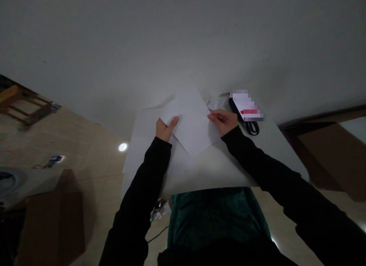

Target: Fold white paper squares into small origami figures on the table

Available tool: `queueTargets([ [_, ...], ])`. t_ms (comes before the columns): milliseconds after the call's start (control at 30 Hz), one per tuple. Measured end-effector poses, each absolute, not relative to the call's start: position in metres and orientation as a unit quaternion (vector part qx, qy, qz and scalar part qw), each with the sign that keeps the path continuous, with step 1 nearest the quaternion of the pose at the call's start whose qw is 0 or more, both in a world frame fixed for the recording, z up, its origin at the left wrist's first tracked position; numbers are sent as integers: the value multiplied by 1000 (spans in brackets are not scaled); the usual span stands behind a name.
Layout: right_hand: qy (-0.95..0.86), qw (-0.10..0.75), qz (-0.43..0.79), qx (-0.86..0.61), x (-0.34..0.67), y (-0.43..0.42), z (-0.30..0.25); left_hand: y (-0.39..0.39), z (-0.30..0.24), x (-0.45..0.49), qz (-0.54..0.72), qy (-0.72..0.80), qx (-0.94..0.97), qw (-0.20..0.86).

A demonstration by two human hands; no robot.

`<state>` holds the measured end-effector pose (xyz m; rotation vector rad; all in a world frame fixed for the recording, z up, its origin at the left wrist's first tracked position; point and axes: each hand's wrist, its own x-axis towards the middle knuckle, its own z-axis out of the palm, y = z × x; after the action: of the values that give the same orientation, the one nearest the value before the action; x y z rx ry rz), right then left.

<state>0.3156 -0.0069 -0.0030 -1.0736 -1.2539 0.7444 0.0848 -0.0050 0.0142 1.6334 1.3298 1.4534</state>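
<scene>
A white sheet of paper (191, 123), folded at an angle, lies on a white table (223, 166). My left hand (165, 128) rests on the sheet's left edge with the index finger stretched out flat on it and the other fingers curled. At the sheet's right edge my right hand (224, 120) has its fingers closed, pinching the paper. Both arms are in black sleeves.
A dark flat object with a blurred label (246, 110) and a black cord lies at the table's far right. Beside it is a crumpled white scrap (215, 102). A brown box (54, 220) stands on the tiled floor at left, a wooden frame (20, 103) further back.
</scene>
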Motion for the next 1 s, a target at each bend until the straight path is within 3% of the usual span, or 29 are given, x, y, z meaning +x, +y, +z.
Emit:
queueTargets([
  [67, -568, 598, 328, -461, 322, -6, 4, -8, 32, 80, 583, 495, 624, 161],
  [133, -613, 548, 349, -449, 333, -3, 9, -15, 53, 75, 562, 487, 660, 108],
  [267, -727, 405, 370, -413, 348, 5, 10, -28, 79, 82, 382, 450, 802, 88],
  [400, -822, 296, 256, -413, 343, 5, 7, -27, 71, 113, 167, 415, 894, 40],
  [533, -861, 234, 153, -425, 332, -1, 7, -21, 53, 136, 127, 439, 888, 42],
  [667, -847, 258, 82, -458, 326, -6, 3, -21, 36, 142, 168, 466, 865, 76],
  [867, -797, 415, 41, -437, 316, -14, -5, -28, 25, 145, 229, 524, 818, 57],
  [1000, -780, 464, 18, -420, 310, -18, -4, -30, 27, 143, 231, 536, 807, 91],
])
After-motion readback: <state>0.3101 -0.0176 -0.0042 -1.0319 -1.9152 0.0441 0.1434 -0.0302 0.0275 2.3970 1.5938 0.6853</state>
